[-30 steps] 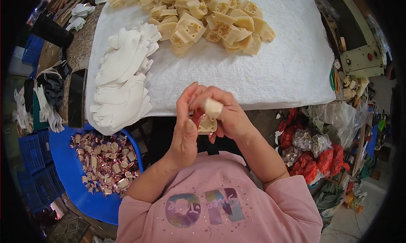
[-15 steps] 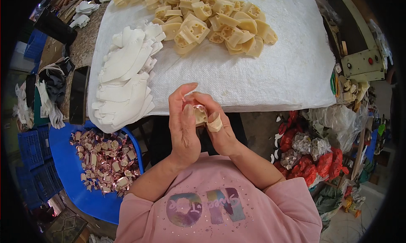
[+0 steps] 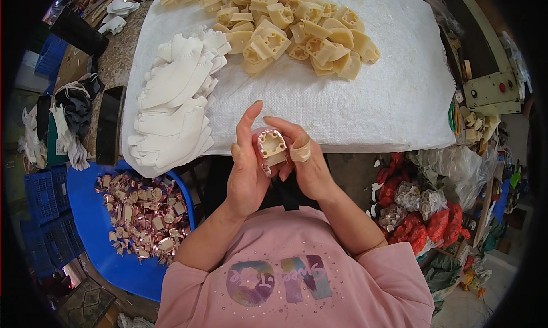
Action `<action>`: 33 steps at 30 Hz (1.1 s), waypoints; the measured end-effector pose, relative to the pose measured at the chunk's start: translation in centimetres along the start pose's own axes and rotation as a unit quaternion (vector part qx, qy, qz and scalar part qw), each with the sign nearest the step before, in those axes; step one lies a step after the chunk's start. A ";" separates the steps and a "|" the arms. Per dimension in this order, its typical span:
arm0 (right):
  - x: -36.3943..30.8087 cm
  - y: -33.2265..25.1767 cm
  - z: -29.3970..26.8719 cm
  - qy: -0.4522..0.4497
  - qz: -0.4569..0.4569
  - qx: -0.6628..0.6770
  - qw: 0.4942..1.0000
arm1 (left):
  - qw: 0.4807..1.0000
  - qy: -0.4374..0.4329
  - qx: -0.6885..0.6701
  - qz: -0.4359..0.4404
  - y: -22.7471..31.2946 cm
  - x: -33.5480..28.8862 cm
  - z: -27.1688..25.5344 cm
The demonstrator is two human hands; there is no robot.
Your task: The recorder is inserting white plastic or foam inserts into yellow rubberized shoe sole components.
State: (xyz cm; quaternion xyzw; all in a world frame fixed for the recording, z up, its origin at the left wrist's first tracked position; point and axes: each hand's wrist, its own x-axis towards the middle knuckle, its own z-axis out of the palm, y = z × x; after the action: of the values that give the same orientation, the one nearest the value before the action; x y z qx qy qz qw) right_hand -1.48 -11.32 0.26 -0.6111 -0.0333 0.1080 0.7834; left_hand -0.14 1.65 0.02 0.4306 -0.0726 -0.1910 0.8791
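Note:
Just off the table's front edge, both my hands hold one shoe heel (image 3: 273,145). Its cream hollow end, with several small holes, faces up, and shiny pink metallic covering shows round its rim. My left hand (image 3: 247,177) curves along its left side, with the index finger raised clear. On the other side, my right hand (image 3: 310,165) closes on the heel, with beige tape wrapped round one finger. The fingertips beneath the heel are partly hidden.
The white-covered table (image 3: 342,108) bears a heap of bare cream heels (image 3: 302,34) and overlapping white flat pieces (image 3: 177,100). A blue tub (image 3: 105,259) of pink-covered heels stands lower left. A phone (image 3: 110,125) lies left; red bags (image 3: 419,228) are at right.
The heel has turned so its hollow end and pink rim show more fully; fingers covered much of it before. My left fingers have moved off its top.

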 end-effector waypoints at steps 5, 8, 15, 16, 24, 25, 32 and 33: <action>0.5 -1.4 -1.8 0.091 -0.193 -0.333 0.919 | 0.984 -0.008 0.179 0.003 0.5 0.1 -0.8; 0.8 -3.6 -0.7 0.019 -0.015 -0.403 0.915 | 0.867 -0.071 0.456 0.191 -0.2 0.0 -1.3; 0.4 -0.9 -1.6 0.066 -0.153 -0.255 0.952 | 0.934 -0.004 0.337 0.116 -0.3 -0.1 -1.3; 0.5 -0.6 -1.7 0.053 -0.153 -0.238 0.958 | 0.934 -0.005 0.338 0.116 -0.1 -0.2 -1.3; 1.7 -0.6 -3.9 -0.061 0.031 0.058 0.996 | 0.845 -0.025 0.507 0.167 2.2 -0.4 -0.4; 1.6 -1.1 -3.9 -0.076 0.022 0.010 0.997 | 0.823 -0.044 0.536 0.184 2.3 -0.5 -0.3; 1.3 -0.7 -2.6 0.013 -0.129 -0.256 0.958 | 0.773 -0.019 0.577 0.263 1.6 0.3 -0.6; 1.2 -0.6 -2.7 0.012 -0.129 -0.256 0.958 | 0.772 -0.021 0.575 0.271 1.5 0.2 -0.6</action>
State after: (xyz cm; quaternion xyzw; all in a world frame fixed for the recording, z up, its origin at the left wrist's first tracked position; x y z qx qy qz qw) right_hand 0.28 -13.78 0.11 -0.7828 -0.1292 -0.0133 0.6085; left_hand 0.67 2.83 0.83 0.8142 -0.3005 0.1233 0.4812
